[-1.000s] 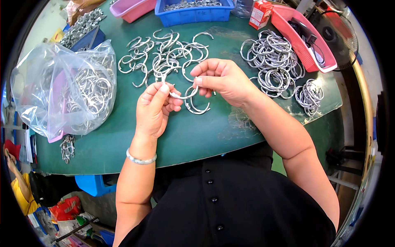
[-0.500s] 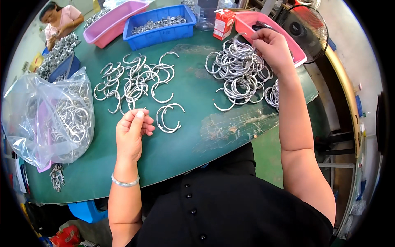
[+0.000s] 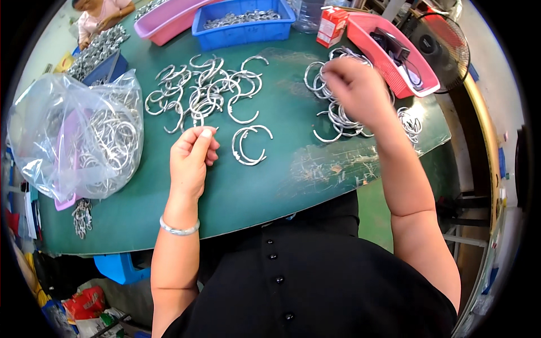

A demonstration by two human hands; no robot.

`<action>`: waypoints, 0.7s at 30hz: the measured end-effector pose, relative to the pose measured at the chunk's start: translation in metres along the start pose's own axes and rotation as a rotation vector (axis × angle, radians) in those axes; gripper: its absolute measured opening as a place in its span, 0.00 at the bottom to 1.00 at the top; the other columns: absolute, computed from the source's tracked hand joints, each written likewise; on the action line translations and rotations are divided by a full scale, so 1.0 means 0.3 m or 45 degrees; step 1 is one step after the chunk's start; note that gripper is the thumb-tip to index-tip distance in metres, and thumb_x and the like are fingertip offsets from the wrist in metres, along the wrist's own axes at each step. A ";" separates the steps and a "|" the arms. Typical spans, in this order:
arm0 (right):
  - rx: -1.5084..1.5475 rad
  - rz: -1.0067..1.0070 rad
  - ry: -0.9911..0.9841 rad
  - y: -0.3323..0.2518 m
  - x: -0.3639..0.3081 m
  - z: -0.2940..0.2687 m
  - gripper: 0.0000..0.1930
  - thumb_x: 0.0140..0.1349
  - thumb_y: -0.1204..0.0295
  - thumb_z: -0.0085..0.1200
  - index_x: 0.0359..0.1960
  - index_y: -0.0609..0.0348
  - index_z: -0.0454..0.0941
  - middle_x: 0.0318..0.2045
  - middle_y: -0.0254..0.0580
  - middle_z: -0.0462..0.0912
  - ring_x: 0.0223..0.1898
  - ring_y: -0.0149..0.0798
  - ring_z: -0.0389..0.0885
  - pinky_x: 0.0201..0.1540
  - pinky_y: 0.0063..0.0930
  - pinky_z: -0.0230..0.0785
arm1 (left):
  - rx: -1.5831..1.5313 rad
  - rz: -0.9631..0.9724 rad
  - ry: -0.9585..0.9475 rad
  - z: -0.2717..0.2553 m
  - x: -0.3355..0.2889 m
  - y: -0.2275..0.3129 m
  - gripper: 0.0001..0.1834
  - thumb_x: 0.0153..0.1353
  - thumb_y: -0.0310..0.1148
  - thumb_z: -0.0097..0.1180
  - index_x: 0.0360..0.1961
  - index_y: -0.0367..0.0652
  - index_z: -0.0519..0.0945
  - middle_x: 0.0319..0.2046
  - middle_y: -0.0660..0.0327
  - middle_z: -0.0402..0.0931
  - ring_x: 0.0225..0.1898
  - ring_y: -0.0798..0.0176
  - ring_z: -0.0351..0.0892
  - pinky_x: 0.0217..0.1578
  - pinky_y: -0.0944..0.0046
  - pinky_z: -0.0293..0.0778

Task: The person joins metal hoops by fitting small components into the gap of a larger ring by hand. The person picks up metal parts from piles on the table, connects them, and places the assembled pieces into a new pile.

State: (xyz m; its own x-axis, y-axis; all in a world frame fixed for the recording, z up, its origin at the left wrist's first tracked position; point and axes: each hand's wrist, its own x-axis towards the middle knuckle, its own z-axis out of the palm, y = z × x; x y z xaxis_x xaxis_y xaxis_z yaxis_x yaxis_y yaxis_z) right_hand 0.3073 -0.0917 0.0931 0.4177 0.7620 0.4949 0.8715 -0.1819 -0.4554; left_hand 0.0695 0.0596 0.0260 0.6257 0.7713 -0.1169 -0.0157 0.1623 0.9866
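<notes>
My left hand (image 3: pixel 194 152) is closed in a pinch, thumb against the index finger, just in front of a loose cluster of open silver metal rings (image 3: pixel 205 104). What sits between its fingertips, if anything, is hidden. To its right lie two open C-shaped rings (image 3: pixel 235 147) apart from the cluster. My right hand (image 3: pixel 358 93) is over a heaped pile of metal rings (image 3: pixel 341 121) on the right, covering much of it. Its fingers are bent and smeared by motion, so any hold is unclear. More rings (image 3: pixel 413 127) lie right of my forearm.
A plastic bag of rings (image 3: pixel 112 141) stands on the green table (image 3: pixel 236 208) at left. Along the back are a pink bin (image 3: pixel 163 25), a blue bin of metal parts (image 3: pixel 242 36), a red carton (image 3: pixel 331 27), a pink basket (image 3: pixel 403 87) and a fan (image 3: pixel 442 50). Another person (image 3: pixel 101 17) sits far left.
The head view has shifted, so the table appears higher and further right. My right hand came from the pile's far edge to over it; the ring formerly at its fingertips no longer shows.
</notes>
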 end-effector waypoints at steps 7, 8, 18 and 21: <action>0.083 -0.202 -0.625 -0.128 -0.073 0.284 0.07 0.48 0.69 0.51 0.25 0.59 0.74 0.26 0.46 0.76 0.33 0.47 0.75 0.36 0.38 0.67 | 0.005 -0.020 0.011 0.002 -0.011 -0.005 0.07 0.58 0.31 0.47 0.31 0.41 0.75 0.20 0.68 0.70 0.18 0.77 0.64 0.20 0.78 0.59; 0.088 -0.202 -0.634 -0.134 -0.082 0.291 0.07 0.48 0.69 0.51 0.25 0.59 0.74 0.26 0.46 0.76 0.33 0.47 0.75 0.36 0.38 0.67 | 0.007 -0.030 0.006 0.004 -0.023 -0.009 0.07 0.58 0.31 0.47 0.31 0.41 0.75 0.20 0.68 0.70 0.19 0.77 0.64 0.20 0.78 0.59; 0.291 -0.223 -0.553 -0.173 -0.036 0.311 0.05 0.47 0.71 0.49 0.21 0.60 0.74 0.24 0.45 0.76 0.29 0.47 0.75 0.31 0.37 0.66 | 0.144 -0.070 -0.113 0.010 -0.010 0.006 0.09 0.56 0.32 0.50 0.36 0.40 0.75 0.22 0.68 0.72 0.20 0.78 0.65 0.21 0.79 0.61; 0.471 -0.268 -0.507 -0.179 -0.026 0.308 0.06 0.47 0.72 0.50 0.22 0.62 0.75 0.21 0.45 0.76 0.26 0.45 0.75 0.29 0.34 0.66 | 0.131 -0.121 -0.253 0.016 -0.019 0.013 0.07 0.56 0.30 0.50 0.33 0.40 0.76 0.18 0.68 0.71 0.16 0.78 0.64 0.16 0.79 0.59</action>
State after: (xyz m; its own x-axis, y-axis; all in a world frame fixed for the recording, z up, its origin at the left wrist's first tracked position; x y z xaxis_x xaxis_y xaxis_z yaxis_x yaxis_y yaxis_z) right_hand 0.2334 -0.0305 0.0452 0.0541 0.9463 0.3186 0.7473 0.1733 -0.6415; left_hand 0.0696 0.0529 0.0310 0.7618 0.6178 -0.1949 0.1237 0.1566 0.9799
